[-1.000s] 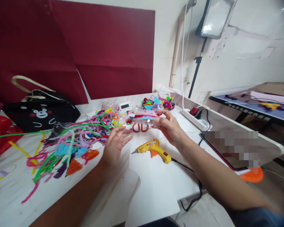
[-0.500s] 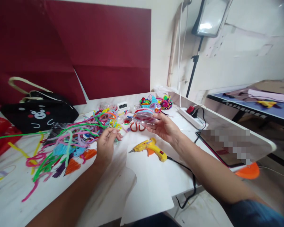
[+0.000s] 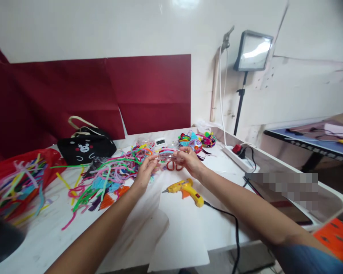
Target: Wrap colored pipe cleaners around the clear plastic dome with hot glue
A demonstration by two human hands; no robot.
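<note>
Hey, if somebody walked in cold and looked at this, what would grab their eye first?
Probably the big dark red sheets on the wall, behind the table and toward the left. Next comes the tangle of bright fuzzy strips left of the hands. Then the yellow glue gun, lying between the forearms, just below where the right hand holds a clear, colour-banded piece.

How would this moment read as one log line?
right hand: holding clear striped piece | left hand: fingers at its left edge | yellow glue gun: lying, nozzle leftward
</note>
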